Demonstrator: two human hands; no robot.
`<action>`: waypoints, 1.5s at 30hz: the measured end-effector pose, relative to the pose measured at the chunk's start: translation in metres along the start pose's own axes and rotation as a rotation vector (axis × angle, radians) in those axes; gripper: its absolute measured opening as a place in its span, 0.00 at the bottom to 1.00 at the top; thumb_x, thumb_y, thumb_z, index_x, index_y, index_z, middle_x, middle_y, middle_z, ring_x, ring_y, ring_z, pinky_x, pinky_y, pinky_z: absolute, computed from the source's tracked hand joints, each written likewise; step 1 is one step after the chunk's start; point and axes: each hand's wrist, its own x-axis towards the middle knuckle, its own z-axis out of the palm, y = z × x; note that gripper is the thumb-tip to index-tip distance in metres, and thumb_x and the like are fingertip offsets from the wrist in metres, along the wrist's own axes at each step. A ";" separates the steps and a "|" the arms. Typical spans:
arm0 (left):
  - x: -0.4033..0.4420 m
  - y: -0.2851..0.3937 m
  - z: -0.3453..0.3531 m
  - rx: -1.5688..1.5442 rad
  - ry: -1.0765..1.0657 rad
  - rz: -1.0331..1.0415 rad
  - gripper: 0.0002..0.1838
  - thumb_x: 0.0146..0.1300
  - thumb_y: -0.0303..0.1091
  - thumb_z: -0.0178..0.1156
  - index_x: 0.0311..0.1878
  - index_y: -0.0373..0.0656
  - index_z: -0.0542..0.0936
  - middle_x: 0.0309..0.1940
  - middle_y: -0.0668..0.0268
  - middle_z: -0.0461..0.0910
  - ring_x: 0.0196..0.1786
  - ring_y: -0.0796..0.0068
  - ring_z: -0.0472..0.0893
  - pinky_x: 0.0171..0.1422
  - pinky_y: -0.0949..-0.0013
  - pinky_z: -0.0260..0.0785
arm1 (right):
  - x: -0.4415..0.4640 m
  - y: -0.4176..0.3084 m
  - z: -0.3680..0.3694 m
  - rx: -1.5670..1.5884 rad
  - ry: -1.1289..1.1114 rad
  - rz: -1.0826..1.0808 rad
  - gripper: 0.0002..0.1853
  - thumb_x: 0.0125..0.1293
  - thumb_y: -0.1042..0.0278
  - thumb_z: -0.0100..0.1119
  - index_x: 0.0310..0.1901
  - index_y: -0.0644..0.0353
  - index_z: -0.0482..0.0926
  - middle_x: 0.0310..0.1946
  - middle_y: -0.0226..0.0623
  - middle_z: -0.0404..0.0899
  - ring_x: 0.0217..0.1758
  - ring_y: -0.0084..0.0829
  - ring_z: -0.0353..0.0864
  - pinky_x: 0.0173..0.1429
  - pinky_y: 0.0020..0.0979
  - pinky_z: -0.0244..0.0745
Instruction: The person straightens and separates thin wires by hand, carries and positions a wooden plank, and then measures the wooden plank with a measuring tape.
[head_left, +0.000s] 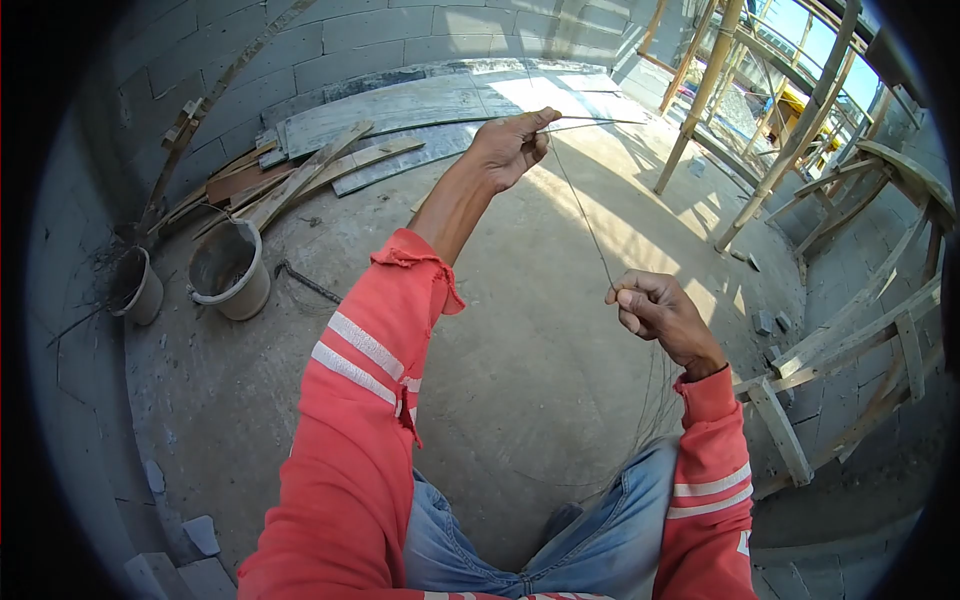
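A thin dark wire (578, 203) runs slantwise between my two hands. My left hand (513, 150), stretched out ahead, pinches its upper part between thumb and fingers, and thin wire strands (600, 122) stick out to the right from that grip. Lower and to the right, my right hand (657, 312) is closed in a pinch on the same wire. Below it, loose loops of wire (655, 395) hang toward the floor by my right knee. Both arms wear red sleeves (375, 350) with white stripes.
Two buckets (232, 272) (138, 287) stand on the concrete floor (520, 330) at left. Boards (390, 115) lie along the block wall (370, 40). Wooden posts (705, 95) rise at upper right, and a curved wooden frame (890, 330) leans at right.
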 end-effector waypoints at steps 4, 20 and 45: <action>-0.003 0.004 0.005 -0.130 0.021 -0.017 0.15 0.64 0.34 0.69 0.48 0.33 0.82 0.32 0.70 0.77 0.29 0.82 0.74 0.36 0.81 0.75 | -0.003 0.009 -0.025 0.773 -0.049 -0.129 0.11 0.76 0.65 0.51 0.49 0.64 0.76 0.20 0.22 0.66 0.21 0.13 0.58 0.21 0.18 0.51; -0.009 0.089 -0.122 -0.213 0.638 0.403 0.12 0.62 0.29 0.70 0.45 0.33 0.81 0.41 0.61 0.84 0.25 0.83 0.73 0.27 0.82 0.70 | -0.020 0.008 -0.059 -0.330 0.130 0.185 0.10 0.66 0.64 0.66 0.36 0.64 0.86 0.18 0.22 0.69 0.23 0.15 0.65 0.26 0.23 0.56; -0.027 0.078 -0.157 -0.330 0.504 0.172 0.20 0.64 0.39 0.68 0.53 0.35 0.81 0.21 0.76 0.62 0.21 0.84 0.63 0.23 0.83 0.63 | -0.093 0.011 -0.047 0.550 0.301 0.038 0.12 0.72 0.62 0.59 0.34 0.62 0.77 0.16 0.22 0.63 0.16 0.13 0.54 0.18 0.21 0.44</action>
